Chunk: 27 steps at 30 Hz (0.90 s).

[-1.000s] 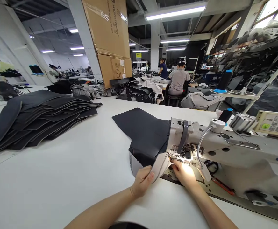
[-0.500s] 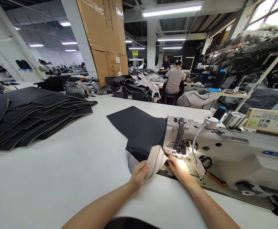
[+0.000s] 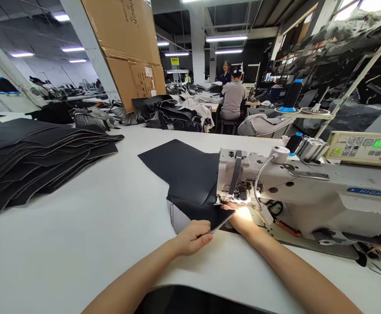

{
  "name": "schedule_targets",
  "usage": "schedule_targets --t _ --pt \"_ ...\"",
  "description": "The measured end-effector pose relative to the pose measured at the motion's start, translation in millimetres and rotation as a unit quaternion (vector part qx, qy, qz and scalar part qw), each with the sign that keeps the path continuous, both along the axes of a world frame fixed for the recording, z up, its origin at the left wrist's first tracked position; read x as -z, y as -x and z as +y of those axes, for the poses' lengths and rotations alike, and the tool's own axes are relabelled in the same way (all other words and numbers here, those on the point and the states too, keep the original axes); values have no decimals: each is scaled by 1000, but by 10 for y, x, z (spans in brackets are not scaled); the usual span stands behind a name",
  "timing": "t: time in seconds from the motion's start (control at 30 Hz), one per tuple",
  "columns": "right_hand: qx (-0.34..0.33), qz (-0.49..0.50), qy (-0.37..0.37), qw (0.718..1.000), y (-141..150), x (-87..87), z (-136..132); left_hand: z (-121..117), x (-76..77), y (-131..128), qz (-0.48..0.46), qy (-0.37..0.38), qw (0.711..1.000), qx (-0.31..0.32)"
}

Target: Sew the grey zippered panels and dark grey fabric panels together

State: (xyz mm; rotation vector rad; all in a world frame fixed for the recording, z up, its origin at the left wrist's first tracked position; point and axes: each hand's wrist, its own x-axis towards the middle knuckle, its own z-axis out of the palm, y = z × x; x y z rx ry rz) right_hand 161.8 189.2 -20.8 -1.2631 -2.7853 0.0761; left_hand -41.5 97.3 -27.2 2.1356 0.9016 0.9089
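Note:
A black fabric panel (image 3: 187, 168) with a grey underside lies on the white table, its right edge at the head of a sewing machine (image 3: 234, 172). My left hand (image 3: 195, 237) is closed on the near edge of the panel, fingers partly under the fold. Close to the needle area, my right hand (image 3: 241, 216) presses at the panel's edge beneath the machine's lamp (image 3: 265, 213); its fingertips are partly hidden by the fabric, and I cannot see exactly what they pinch. A grey curved piece (image 3: 178, 216) shows below the panel at its left.
Stacked black panels (image 3: 46, 161) lie on the left of the white table (image 3: 111, 235). Behind it are a fabric heap (image 3: 177, 113), a tall cardboard box (image 3: 125, 52) and a seated person (image 3: 233, 98). Thread cones (image 3: 291, 97) and a control panel (image 3: 363, 146) stand at right.
The grey striped flap that my left hand held up is now turned down, with the black side showing. The view has shifted slightly right. My right hand stays near the needle.

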Motion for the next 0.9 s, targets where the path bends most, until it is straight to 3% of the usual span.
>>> schedule_targets --t 0.1,0.2,0.3,0.37,0.43,0.5,0.63,0.73,0.83,0.9 --pt "-60 -50 39 996 -70 -198 19 4 -192 -55 174 14 981 85" --pt "-85 -64 78 991 -154 -249 64 74 -322 -124 246 43 968 19" --pt "-94 -62 107 988 -270 -116 80 232 -338 -157 284 31 952 -110" --pt "-117 -38 98 988 -382 12 38 355 -301 -164 368 -6 916 -159" --pt "-155 20 60 986 -508 125 -41 469 -246 -169 456 -45 875 -156" --pt "-191 93 32 977 -607 204 -138 568 -185 -164 496 -87 853 -137" --pt "-266 192 121 937 -604 250 -334 686 -100 -103 492 -178 844 -120" --pt "-313 199 188 909 -473 244 -450 711 -85 -50 466 -201 858 -77" --pt "-312 169 166 920 -364 277 -526 736 -69 -41 434 -194 879 -39" --pt "-304 154 141 930 -330 322 -559 765 -39 -58 429 -192 881 -47"
